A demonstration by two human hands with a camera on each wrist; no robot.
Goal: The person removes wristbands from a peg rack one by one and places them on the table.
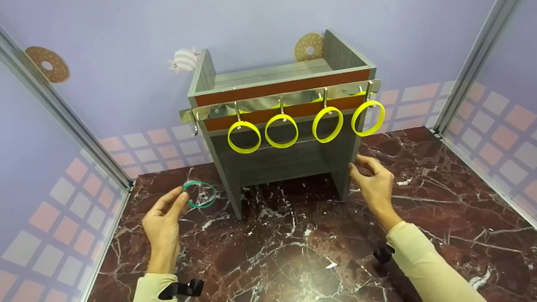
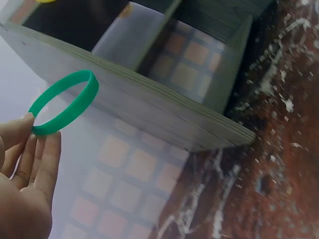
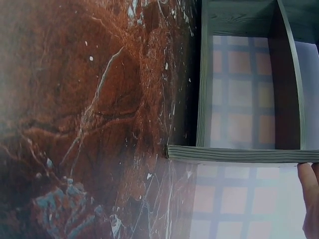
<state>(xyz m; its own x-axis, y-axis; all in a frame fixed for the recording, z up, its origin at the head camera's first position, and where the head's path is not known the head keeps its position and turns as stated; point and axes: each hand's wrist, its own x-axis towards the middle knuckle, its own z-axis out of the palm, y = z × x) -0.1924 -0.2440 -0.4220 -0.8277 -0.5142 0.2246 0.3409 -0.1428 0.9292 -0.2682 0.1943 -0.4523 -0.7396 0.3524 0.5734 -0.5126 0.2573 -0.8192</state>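
My left hand (image 1: 163,222) pinches a green wristband (image 2: 85,102) between thumb and fingertips, to the left of a grey wooden shelf (image 1: 228,180). With its fingertips, my right hand (image 1: 374,184) touches the shelf's right side panel near the front edge. In the right wrist view only some fingers (image 3: 309,189) show, against the panel's outer face. Across the shelf's front runs a metal hook rail (image 1: 260,104). Several yellow wristbands (image 1: 244,151) hang from its hooks, one to a hook. The leftmost hook (image 1: 194,126) carries no band.
The shelf stands on a dark red marbled tabletop (image 1: 268,260). Behind it is a lilac wall (image 1: 251,25) with printed sweets and tiles. Side walls (image 1: 50,176) with metal corner frames stand left and right.
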